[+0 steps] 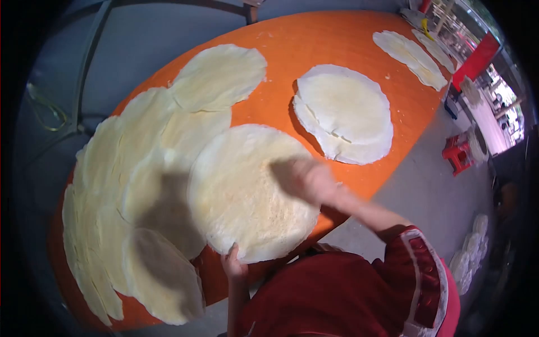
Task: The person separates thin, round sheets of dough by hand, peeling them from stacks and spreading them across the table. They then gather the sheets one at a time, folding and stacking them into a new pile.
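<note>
A large round thin flatbread (247, 191) lies in front of me, pale with a browner, speckled patch on its right half. At its near edge, my left hand (234, 265) pinches the rim, thumb on top and the other fingers hidden underneath. My right hand (314, 178) is over the flatbread's right side, smeared by motion, so its fingers and any contact cannot be made out. To the left, many overlapping flatbreads (104, 185) spread across the orange table (269, 50). Beyond my right hand sits a pile of flatbreads (345, 109) with a torn, uneven edge.
More flatbreads (410, 59) lie at the table's far right end, near a small yellow object (426, 29). A red plastic stool (457, 154) stands on the floor to the right. White plastic-looking bundles (470, 253) are on the floor at lower right.
</note>
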Demonstrator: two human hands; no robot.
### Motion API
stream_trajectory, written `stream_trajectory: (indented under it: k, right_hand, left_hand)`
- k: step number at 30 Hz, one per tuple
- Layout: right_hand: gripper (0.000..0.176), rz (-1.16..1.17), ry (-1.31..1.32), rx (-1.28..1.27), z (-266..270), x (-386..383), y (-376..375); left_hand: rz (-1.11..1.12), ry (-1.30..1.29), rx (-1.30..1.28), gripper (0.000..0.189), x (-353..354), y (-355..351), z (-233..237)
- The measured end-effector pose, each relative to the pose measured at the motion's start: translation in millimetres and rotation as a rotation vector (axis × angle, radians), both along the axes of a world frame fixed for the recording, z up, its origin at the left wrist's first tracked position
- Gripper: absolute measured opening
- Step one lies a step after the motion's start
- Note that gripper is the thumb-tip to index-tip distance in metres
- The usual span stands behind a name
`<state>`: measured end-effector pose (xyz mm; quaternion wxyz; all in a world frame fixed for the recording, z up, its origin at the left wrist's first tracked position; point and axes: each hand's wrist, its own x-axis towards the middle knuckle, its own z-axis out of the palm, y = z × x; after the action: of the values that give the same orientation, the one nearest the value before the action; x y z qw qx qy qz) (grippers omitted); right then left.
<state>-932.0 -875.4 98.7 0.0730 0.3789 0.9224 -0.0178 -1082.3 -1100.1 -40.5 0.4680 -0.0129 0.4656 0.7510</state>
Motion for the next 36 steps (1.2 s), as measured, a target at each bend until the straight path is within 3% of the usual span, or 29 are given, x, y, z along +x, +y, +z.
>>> stream_trajectory:
  k: [1,2,3,4,7,8,10,12,14,18,20,21,22,23,25,26,28,32,33,34,35,36]
  right_hand:
    - [0.029,-0.154,0.383,0.128,-50.0,38.9,40.1]
    - [0.037,-0.050,0.605,0.280,-60.8,59.1,70.5]
    - [0.045,-0.158,0.283,0.321,-44.6,65.1,78.5]
    - [0.048,-0.295,0.312,0.392,-93.4,87.7,118.3]
    - [0.039,-0.419,0.280,0.225,-93.4,100.3,134.7]
    - [0.039,-0.421,0.292,0.226,-100.8,104.4,140.2]
    - [0.023,-0.284,0.106,0.227,-117.5,112.9,154.3]
    - [0.017,-0.260,0.124,0.219,-109.1,121.6,165.9]
    - [0.011,-0.230,0.146,0.213,-86.9,119.6,174.3]
    - [0.013,-0.014,0.300,0.071,0.7,64.2,148.4]
    - [0.014,0.173,0.114,-0.004,38.3,21.2,84.6]
    - [0.012,0.229,0.045,-0.012,29.1,6.8,59.2]
    - [0.010,0.361,0.365,-0.148,5.4,3.0,37.2]
    - [0.013,0.434,0.208,-0.263,-2.9,-6.9,11.2]
    - [0.032,0.617,0.272,-0.477,-27.7,-4.6,-19.8]
    - [0.032,0.620,0.275,-0.488,-41.7,-2.3,-24.5]
    - [0.041,0.526,0.655,-0.319,-64.8,12.9,-25.6]
    - [0.034,-0.028,0.711,-0.557,-39.0,58.7,6.8]
    - [0.037,-0.081,0.695,-0.490,-20.7,67.6,10.5]
    - [0.053,-0.133,0.507,-0.506,-12.1,75.0,16.8]
    - [0.053,-0.115,0.503,-0.519,-18.4,82.4,17.2]
    - [0.065,0.046,0.564,-0.452,-28.1,89.8,14.9]
  left_hand:
    - [0.005,0.016,-0.020,0.039,-0.4,1.0,0.4]
    - [0.020,0.032,-0.038,0.039,-0.3,1.8,0.0]
    - [0.021,0.038,-0.028,0.039,-1.6,1.7,-2.2]
    - [0.000,0.052,-0.084,0.040,-3.2,0.4,-5.1]
    - [-0.084,0.132,-0.262,0.039,-6.5,-3.6,0.9]
    - [-0.151,0.188,-0.380,0.037,-9.0,-4.5,5.7]
    - [-0.183,0.294,-0.366,0.033,-15.8,-12.8,15.2]
    - [-0.216,0.389,-0.359,0.030,-27.3,-31.3,22.8]
    - [-0.443,0.851,-0.685,0.025,-43.6,-49.1,32.7]
    - [-0.380,0.702,-0.810,0.027,-36.2,-24.9,76.2]
    - [-0.327,0.390,-0.331,0.028,-21.8,9.7,81.5]
    - [-0.328,0.270,-0.214,0.029,-11.6,30.7,84.9]
    - [-0.329,0.147,-0.098,0.031,-0.8,50.3,86.6]
    - [-0.323,0.062,-0.033,0.030,8.0,65.6,83.9]
    - [-0.313,-0.027,0.026,0.030,11.3,85.4,60.2]
    - [-0.319,0.053,0.005,0.029,7.6,90.8,38.1]
    - [-0.331,0.253,-0.131,0.029,6.6,95.5,36.3]
    - [-0.302,0.235,-0.241,0.030,13.1,114.4,49.2]
    - [-0.299,0.271,-0.181,0.030,14.1,119.3,51.8]
    - [-0.292,0.310,-0.123,0.030,13.3,124.4,55.5]
    - [-0.272,0.309,-0.134,0.030,11.8,130.2,64.0]
    - [-0.283,0.292,0.002,0.031,10.8,135.8,77.0]
